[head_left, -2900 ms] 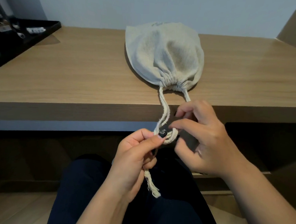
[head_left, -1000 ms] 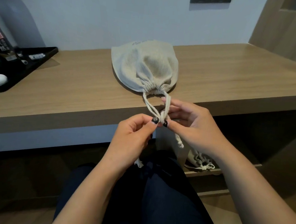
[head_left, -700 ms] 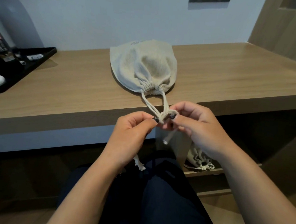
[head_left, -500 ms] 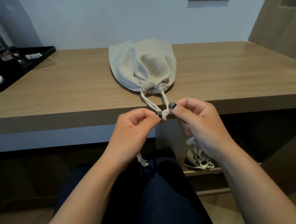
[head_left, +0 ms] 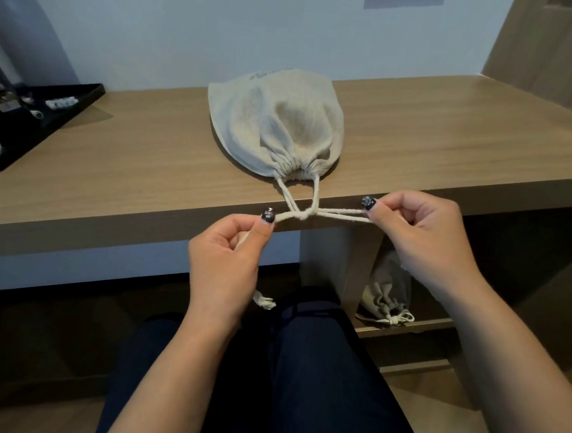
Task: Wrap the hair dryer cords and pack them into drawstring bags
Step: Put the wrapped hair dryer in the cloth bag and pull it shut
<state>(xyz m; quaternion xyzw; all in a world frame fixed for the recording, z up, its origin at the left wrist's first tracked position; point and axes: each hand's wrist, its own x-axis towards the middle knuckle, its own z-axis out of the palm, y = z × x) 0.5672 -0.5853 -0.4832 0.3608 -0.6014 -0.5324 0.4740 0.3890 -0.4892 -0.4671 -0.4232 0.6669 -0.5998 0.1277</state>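
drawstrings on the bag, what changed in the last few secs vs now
The left hand and right hand, close together half a second ago, have pulled apart sideways, each pinching a drawstring end, drawing the crossing tight at the desk edge. The bag stayed cinched in the same spot; the second bag stayed on the lower shelf.

The bag [head_left: 276,128], beyond the fingers, is matt, coarse-woven beige cloth, gathered into fine pleats at its neck. The cord [head_left: 311,213] between the fingertips is twisted, rough off-white cotton rope. The desk [head_left: 450,132] under the bag is smooth, matt wood-grain. The nails carry glossy dark polish.
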